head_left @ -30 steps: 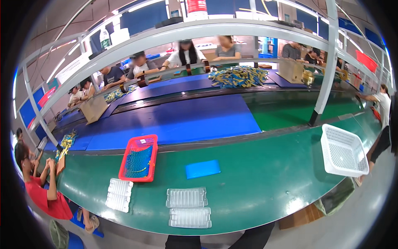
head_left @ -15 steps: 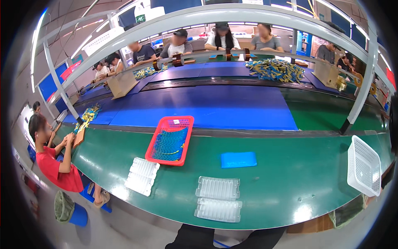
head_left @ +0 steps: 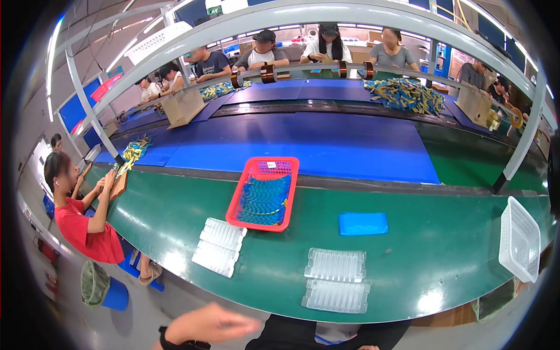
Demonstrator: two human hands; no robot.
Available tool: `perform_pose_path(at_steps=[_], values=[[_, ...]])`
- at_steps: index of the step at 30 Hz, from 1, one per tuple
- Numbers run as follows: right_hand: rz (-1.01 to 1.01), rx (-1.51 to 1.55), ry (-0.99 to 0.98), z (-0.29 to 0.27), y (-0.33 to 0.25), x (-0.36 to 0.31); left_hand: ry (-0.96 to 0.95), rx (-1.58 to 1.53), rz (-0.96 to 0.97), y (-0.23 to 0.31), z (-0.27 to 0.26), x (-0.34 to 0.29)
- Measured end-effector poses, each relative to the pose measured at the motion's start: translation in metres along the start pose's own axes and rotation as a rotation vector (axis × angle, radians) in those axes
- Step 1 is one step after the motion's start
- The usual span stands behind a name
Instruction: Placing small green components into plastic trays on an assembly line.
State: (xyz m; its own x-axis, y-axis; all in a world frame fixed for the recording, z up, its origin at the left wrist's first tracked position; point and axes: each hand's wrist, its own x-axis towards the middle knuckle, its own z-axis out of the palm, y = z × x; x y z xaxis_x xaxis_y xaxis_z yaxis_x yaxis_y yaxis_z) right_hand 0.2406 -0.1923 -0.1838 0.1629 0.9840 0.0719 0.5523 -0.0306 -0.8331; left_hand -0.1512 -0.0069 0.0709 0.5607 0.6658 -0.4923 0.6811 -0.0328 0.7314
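Observation:
My left hand point(head_left: 207, 324) shows at the lower edge, blurred, with a dark band at the wrist. Its fingers are stretched toward the right and hold nothing. It hovers below the front edge of the green table point(head_left: 175, 221), nearest to a pair of clear plastic trays point(head_left: 220, 245). Two more clear trays point(head_left: 335, 280) lie side by side near the front edge. Behind them lies a blue pad point(head_left: 363, 223). A red basket point(head_left: 280, 166) with blue and yellow parts stands farther back. My right hand is not visible.
A white basket point(head_left: 519, 239) sits at the table's right end. A blue conveyor belt point(head_left: 326, 143) runs behind the table, with several seated people at its far side. A person in a red shirt point(head_left: 84, 227) works at the left end.
The view has swung to the left, so the baskets and trays sit farther right in the picture. My left hand has come into view at the lower edge.

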Motion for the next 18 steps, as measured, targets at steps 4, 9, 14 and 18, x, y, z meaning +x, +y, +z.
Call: perform_pose_path(at_steps=[4, 9, 14, 18], values=[[0.008, -0.032, -0.009, 0.001, -0.005, 0.000, 0.535, 0.397, 0.430, 0.031, -0.067, 0.054], [-0.015, -0.028, -0.022, 0.004, -0.004, -0.002, 0.554, 0.976, 0.246, -0.033, -0.092, 0.164], [0.003, -0.035, 0.021, 0.007, 0.000, -0.009, 0.453, 0.960, 0.239, -0.030, -0.106, 0.170], [0.003, -0.053, 0.026, 0.002, -0.003, -0.011, 0.578, 0.963, 0.312, -0.031, -0.093, 0.164]])
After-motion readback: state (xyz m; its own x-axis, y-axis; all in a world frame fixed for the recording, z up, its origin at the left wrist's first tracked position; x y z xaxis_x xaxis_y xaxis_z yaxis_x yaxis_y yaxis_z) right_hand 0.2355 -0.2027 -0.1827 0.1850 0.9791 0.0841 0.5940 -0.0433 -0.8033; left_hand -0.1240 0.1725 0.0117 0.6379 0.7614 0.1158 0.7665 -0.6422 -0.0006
